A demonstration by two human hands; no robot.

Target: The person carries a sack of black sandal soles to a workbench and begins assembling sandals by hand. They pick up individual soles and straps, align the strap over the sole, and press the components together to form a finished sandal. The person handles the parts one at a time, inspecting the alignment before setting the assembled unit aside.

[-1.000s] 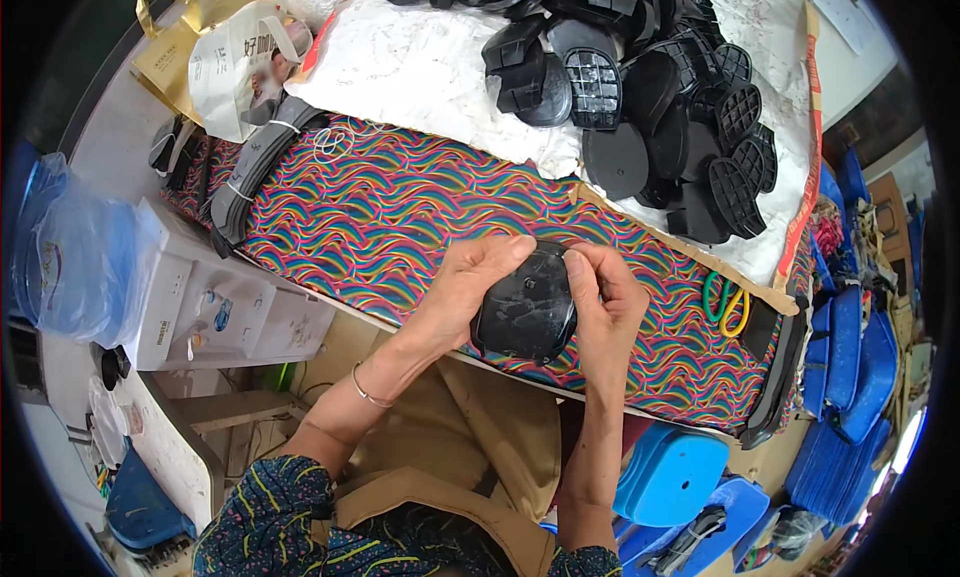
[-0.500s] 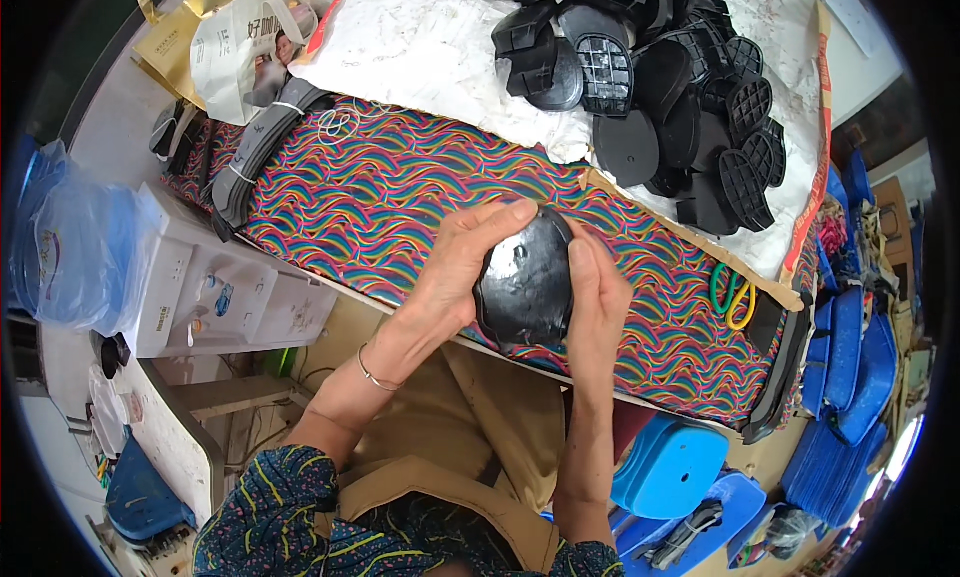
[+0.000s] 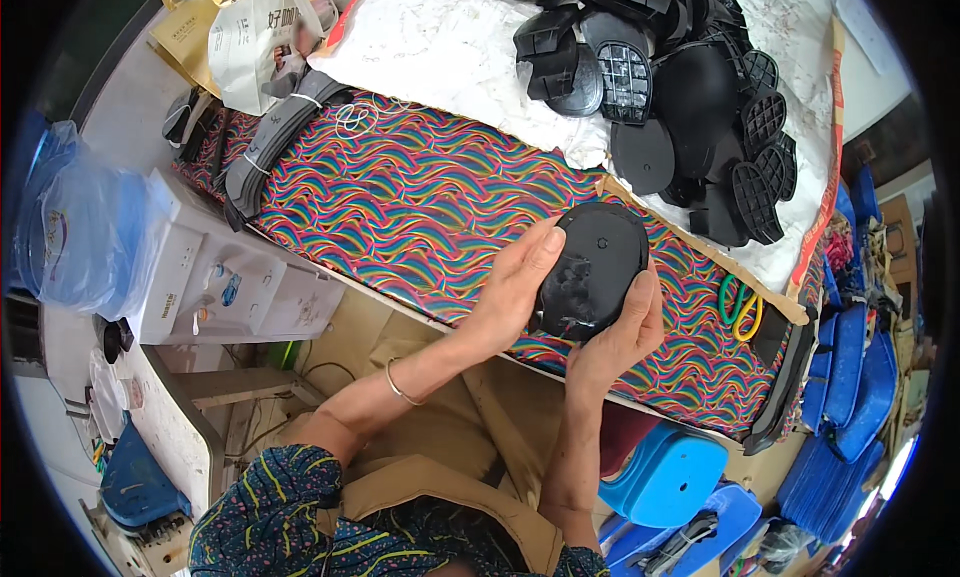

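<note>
A black, rounded rubber shoe-heel piece (image 3: 592,277), perhaps several stacked together, is held over the patterned cloth between my two hands. Its broad face is turned up, with a small round mark near the far end and a scuffed, shiny patch at the near end. My left hand (image 3: 515,295) grips the left edge, thumb on the face. My right hand (image 3: 622,335) holds the right edge, its thumb along the side. The fingers beneath are hidden. Beyond them lies a pile of similar black heel pieces (image 3: 690,107), some with a grid tread showing.
A wavy multicoloured cloth (image 3: 420,212) covers the table's near part, with white sheeting (image 3: 440,42) behind. Bundled grey strips (image 3: 275,132) lie at left, scissors (image 3: 742,307) with green and yellow handles at right. A blue stool (image 3: 675,472) stands below the near edge.
Both hands have moved right with the heel piece. It has tilted, so its face now shows matte with the round mark, where earlier it shone. The view has shifted slightly.
</note>
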